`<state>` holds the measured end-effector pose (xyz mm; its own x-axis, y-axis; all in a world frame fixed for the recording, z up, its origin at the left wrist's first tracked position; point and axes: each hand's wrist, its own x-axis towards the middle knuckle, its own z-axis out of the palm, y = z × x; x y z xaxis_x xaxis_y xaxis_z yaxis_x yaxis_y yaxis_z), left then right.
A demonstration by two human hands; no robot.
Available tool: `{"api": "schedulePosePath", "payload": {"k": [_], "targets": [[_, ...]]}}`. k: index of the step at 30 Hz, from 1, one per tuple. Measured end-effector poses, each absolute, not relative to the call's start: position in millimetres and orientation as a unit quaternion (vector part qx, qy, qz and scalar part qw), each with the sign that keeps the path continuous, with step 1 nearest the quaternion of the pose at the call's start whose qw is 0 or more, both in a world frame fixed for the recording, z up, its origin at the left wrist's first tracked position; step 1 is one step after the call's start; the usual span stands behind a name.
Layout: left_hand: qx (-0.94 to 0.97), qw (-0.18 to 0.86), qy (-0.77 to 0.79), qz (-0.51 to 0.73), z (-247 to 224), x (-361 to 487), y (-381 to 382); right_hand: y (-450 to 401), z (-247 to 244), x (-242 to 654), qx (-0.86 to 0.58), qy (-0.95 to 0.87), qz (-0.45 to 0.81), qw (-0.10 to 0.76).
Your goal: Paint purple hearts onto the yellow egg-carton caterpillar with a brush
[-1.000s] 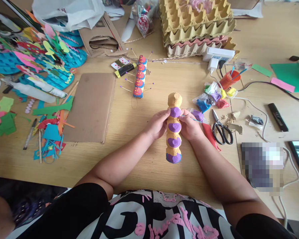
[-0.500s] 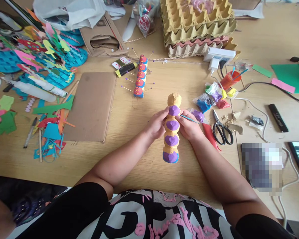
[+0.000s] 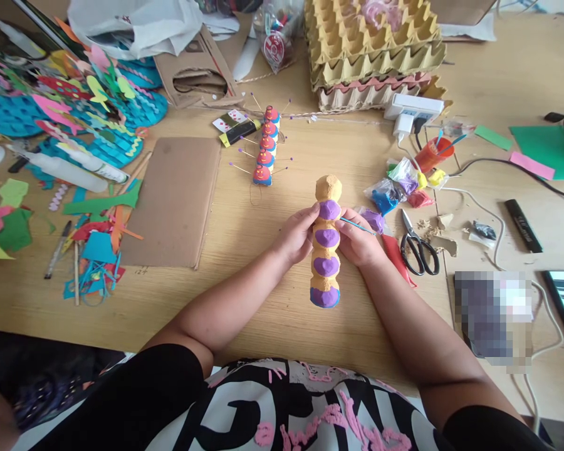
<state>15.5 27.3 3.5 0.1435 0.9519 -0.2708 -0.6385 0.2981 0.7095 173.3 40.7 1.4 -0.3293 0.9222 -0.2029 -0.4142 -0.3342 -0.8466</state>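
Observation:
A yellow egg-carton strip (image 3: 326, 252) with purple clay on several of its bumps is held upright before me; blue clay edges the lowest bump. My left hand (image 3: 297, 235) grips its left side, thumb against the upper purple patch. On the other side, my right hand (image 3: 360, 241) is closed round a thin blue stick-like tool (image 3: 358, 225) and touches the strip. The tool's tip is hidden near the strip. Farther back stands a finished-looking caterpillar (image 3: 267, 147) of red and blue bumps with pin-like legs.
Bags of coloured clay (image 3: 388, 194), scissors (image 3: 418, 244) and an orange cup (image 3: 435, 153) lie to the right. Egg trays (image 3: 376, 56) are stacked at the back. A cardboard sheet (image 3: 173, 200) and paper scraps (image 3: 98, 247) are on the left.
Both hands and the strip stay almost in place; the view has shifted slightly. A yellow piece now shows at the left edge.

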Motion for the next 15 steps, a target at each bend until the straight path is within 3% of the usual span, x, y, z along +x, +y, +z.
{"api": "schedulePosePath", "payload": {"k": [15], "targets": [[0.248,0.704,0.363,0.558,6.1,16.3,28.8,44.7,5.6,173.0,-0.363,-0.322,0.737,0.471]]}}
